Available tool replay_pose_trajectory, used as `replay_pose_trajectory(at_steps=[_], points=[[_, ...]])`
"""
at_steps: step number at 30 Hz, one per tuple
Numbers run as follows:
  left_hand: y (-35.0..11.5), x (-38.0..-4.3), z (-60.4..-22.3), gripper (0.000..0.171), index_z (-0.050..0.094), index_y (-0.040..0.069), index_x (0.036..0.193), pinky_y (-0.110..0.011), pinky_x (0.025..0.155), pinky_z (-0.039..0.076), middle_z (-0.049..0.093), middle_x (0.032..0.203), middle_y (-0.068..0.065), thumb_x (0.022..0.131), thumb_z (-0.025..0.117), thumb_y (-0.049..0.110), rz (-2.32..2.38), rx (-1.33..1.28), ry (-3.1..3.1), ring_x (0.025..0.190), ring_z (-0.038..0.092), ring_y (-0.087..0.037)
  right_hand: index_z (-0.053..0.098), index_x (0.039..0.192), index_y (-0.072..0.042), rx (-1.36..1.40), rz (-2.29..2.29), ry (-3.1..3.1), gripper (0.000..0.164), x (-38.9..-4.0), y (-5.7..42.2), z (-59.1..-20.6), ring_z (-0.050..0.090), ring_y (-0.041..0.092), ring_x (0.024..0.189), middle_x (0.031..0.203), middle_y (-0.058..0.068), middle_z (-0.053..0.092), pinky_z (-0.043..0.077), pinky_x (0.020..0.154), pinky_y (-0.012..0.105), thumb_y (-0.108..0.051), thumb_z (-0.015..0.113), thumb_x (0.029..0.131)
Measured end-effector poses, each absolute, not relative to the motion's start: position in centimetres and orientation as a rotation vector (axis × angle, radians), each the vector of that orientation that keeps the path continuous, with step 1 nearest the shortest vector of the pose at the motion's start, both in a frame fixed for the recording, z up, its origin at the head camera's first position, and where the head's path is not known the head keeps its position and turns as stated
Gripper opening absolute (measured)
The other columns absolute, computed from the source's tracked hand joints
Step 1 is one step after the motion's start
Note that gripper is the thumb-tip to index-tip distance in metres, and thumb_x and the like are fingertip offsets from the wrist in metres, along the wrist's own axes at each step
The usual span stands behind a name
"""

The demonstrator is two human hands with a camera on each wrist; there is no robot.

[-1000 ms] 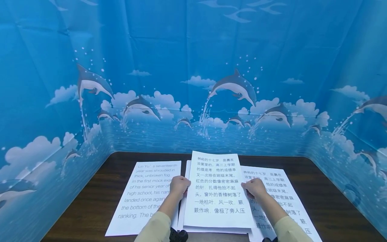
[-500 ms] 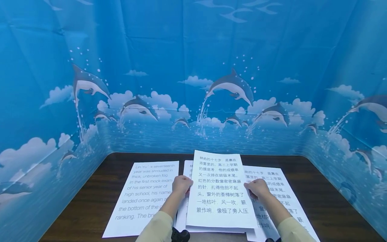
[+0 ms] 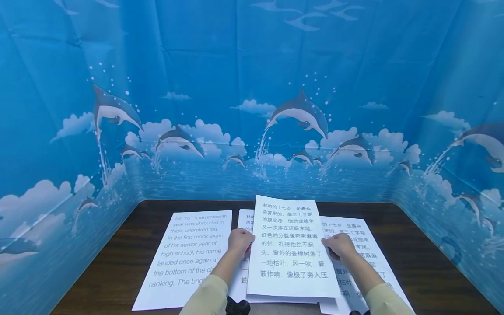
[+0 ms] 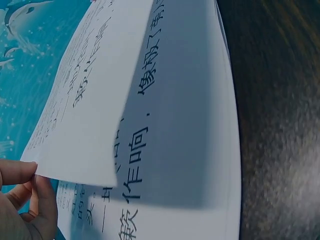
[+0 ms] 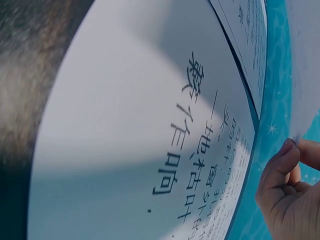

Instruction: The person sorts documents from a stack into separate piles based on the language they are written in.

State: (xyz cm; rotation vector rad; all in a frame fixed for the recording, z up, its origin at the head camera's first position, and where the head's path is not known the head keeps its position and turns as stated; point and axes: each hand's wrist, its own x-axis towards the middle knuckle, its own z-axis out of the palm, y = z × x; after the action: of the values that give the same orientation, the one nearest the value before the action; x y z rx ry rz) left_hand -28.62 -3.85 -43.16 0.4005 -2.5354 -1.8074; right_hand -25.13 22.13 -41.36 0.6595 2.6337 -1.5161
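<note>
The blue backdrop (image 3: 197, 65) stands beyond the table, printed with dolphins and clouds and cut off at the top and both sides. The dark table (image 3: 98, 258) shows its far edge and rounded far corners; its near edge falls outside the head view. The held sheet (image 3: 291, 245), bearing Chinese text, is raised above the table's middle, its top reaching past the far edge in the head view; whether it is one leaf or several cannot be determined. The English sheet (image 3: 185, 249) lies toward the table's left edge, its last lines partly covered by an arm. The right-hand sheet (image 3: 374, 256), in Chinese, lies toward the right edge, its left part hidden by the held sheet and its lower portion by an arm and the frame. The middle sheet (image 3: 246, 218) lies beneath the held sheet, mostly concealed; its contact with the right-hand sheet is unclear. Two pale sleeves (image 3: 204, 297) enter at the near side, cropped. The left hand (image 3: 240, 240) pinches the held sheet's left edge between thumb and fingers; the right hand (image 3: 339, 245) pinches the right edge likewise, part of it cropped in its wrist view. Black devices (image 3: 237, 306) at both wrists are barely visible.
</note>
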Motion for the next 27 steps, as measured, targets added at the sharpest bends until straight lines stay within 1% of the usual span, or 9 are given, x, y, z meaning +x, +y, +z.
replay_pose_trajectory(at_steps=[6, 13, 17, 22, 24, 27], points=[[-3.1, -28.5, -43.0, 0.005, 0.060, 0.004, 0.077, -0.017, 0.040, 0.037, 0.050, 0.064, -0.008, 0.076, 0.057, 0.008, -1.795, 0.393, -2.553, 0.048, 0.045, -0.011, 0.054, 0.091, 0.009, 0.671, -1.524, 2.631, 0.024, -25.0, 22.9, -41.6, 0.045, 0.011, 0.051, 0.068, 0.013, 0.052, 0.038, 0.048, 0.021, -0.013, 0.054, 0.081], [-2.1, -28.4, -42.9, 0.004, 0.059, 0.003, 0.075, -0.017, 0.039, 0.036, 0.050, 0.062, -0.007, 0.076, 0.056, 0.007, -1.825, 0.343, -2.539, 0.046, 0.043, -0.010, 0.054, 0.092, 0.010, 0.679, -1.499, 2.652, 0.025, -25.1, 24.3, -42.4, 0.050, 0.017, 0.054, 0.068, 0.013, 0.053, 0.038, 0.048, 0.022, -0.013, 0.054, 0.081], [-1.5, -28.4, -42.9, 0.004, 0.058, 0.003, 0.076, -0.016, 0.041, 0.037, 0.050, 0.065, -0.007, 0.076, 0.057, 0.007, -1.864, 0.359, -2.530, 0.049, 0.045, -0.011, 0.055, 0.090, 0.009, 0.679, -1.477, 2.671, 0.025, -25.0, 24.9, -42.5, 0.048, 0.016, 0.051, 0.065, 0.013, 0.052, 0.036, 0.046, 0.022, -0.013, 0.054, 0.081], [-0.8, -28.3, -43.1, 0.005, 0.059, 0.004, 0.078, -0.016, 0.041, 0.039, 0.051, 0.066, -0.008, 0.075, 0.057, 0.008, -1.907, 0.391, -2.528, 0.050, 0.046, -0.010, 0.055, 0.088, 0.009, 0.692, -1.476, 2.666, 0.025, -24.5, 25.5, -42.3, 0.044, 0.012, 0.047, 0.063, 0.012, 0.051, 0.035, 0.046, 0.022, -0.015, 0.054, 0.081], [-0.5, -28.3, -43.2, 0.006, 0.058, 0.003, 0.079, -0.016, 0.041, 0.038, 0.051, 0.067, -0.008, 0.075, 0.057, 0.007, -1.929, 0.397, -2.521, 0.050, 0.046, -0.010, 0.055, 0.089, 0.009, 0.691, -1.483, 2.662, 0.025, -24.3, 25.7, -42.3, 0.044, 0.011, 0.048, 0.064, 0.012, 0.052, 0.036, 0.046, 0.022, -0.014, 0.054, 0.081], [-0.1, -28.2, -43.1, 0.007, 0.059, 0.003, 0.081, -0.017, 0.042, 0.040, 0.050, 0.067, -0.008, 0.076, 0.057, 0.006, -1.962, 0.402, -2.507, 0.050, 0.046, -0.010, 0.054, 0.088, 0.010, 0.674, -1.479, 2.673, 0.024, -24.1, 26.1, -42.3, 0.046, 0.013, 0.049, 0.064, 0.012, 0.052, 0.037, 0.046, 0.023, -0.013, 0.054, 0.081]])
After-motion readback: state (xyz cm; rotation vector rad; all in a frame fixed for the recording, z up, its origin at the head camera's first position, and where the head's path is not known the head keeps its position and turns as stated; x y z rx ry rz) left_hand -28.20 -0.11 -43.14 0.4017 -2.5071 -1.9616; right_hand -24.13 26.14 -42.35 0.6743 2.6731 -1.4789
